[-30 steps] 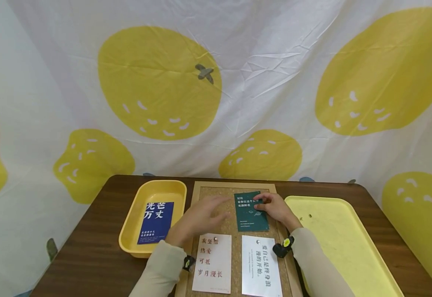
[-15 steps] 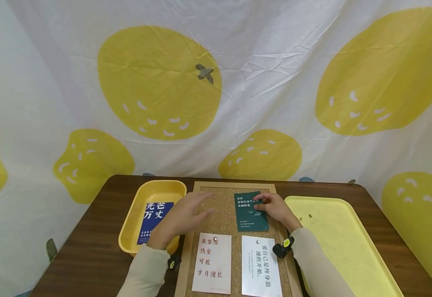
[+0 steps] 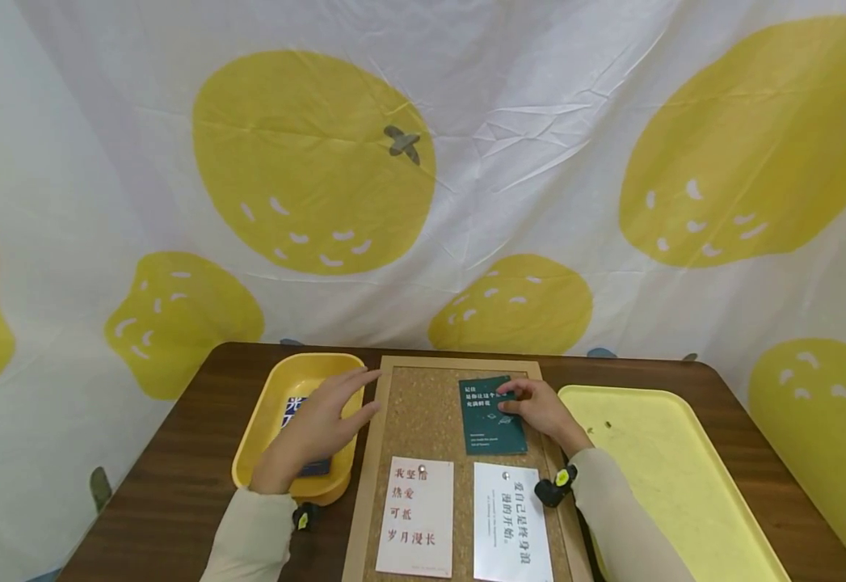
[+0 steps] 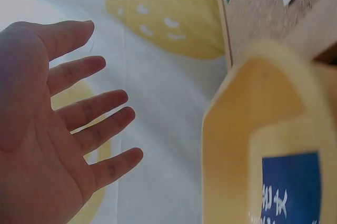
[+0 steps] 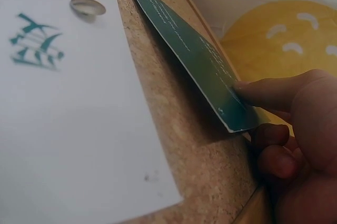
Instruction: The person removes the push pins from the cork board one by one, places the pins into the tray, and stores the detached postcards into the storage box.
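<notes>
My right hand (image 3: pixel 545 408) pinches a dark green card (image 3: pixel 481 424) with white writing at its right edge. In the right wrist view, the thumb lies on the card's face and the other fingers curl beneath, its near edge raised off the cork board (image 3: pixel 411 420). My left hand (image 3: pixel 321 428) hangs over a yellow plastic bin (image 3: pixel 246 449), its fingers and thumb spread and holding nothing. Inside the bin lies a blue card (image 4: pixel 292 187) with white characters, partly hidden by that hand in the head view.
Two white cards sit on the board's near half: one with red writing (image 3: pixel 415 554), one with dark writing (image 3: pixel 491 554). A round tack (image 5: pixel 88 7) holds the latter. A pale yellow tray (image 3: pixel 662 469) with small dark bits (image 3: pixel 608 424) stands right on the brown table (image 3: pixel 153 485).
My left hand has moved left from above the board, near the green card, to over the bin, now covering much of the blue card. The right hand and green card stay put.
</notes>
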Demonstrator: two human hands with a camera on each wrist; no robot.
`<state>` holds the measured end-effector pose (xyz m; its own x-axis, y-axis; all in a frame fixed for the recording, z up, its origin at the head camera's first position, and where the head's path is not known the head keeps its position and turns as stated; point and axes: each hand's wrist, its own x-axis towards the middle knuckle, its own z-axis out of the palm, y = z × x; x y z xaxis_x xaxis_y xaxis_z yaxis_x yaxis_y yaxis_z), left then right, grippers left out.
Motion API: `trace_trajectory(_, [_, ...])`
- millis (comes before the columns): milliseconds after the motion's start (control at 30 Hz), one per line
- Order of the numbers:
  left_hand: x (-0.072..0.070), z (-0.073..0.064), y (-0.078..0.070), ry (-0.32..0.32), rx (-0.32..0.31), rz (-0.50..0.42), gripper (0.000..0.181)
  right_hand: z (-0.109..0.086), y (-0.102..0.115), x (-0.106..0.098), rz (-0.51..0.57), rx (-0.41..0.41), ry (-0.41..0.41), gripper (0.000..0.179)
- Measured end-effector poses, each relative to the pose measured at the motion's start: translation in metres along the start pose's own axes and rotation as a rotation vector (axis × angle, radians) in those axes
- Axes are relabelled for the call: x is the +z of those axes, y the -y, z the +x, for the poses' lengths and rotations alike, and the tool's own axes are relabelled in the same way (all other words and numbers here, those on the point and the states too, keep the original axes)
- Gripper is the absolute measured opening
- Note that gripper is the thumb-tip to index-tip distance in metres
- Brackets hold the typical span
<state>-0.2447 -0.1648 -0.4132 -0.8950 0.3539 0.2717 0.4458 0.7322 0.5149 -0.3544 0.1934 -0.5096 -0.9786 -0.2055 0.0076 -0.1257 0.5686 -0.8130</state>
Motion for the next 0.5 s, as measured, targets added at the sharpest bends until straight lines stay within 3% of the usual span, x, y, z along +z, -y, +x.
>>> trace_trajectory(200, [-0.016, -0.01, 0.011, -0.049, -0.025, 0.011, 0.05, -0.002, 0.001, 0.0, 0.009, 0.011, 0.005, 0.022])
trace_trajectory(500, [-0.035, -0.029, 0.034, -0.046, -0.111, -0.005, 0.051, -0.002, 0.001, 0.001, 0.007, 0.003, 0.003, 0.021])
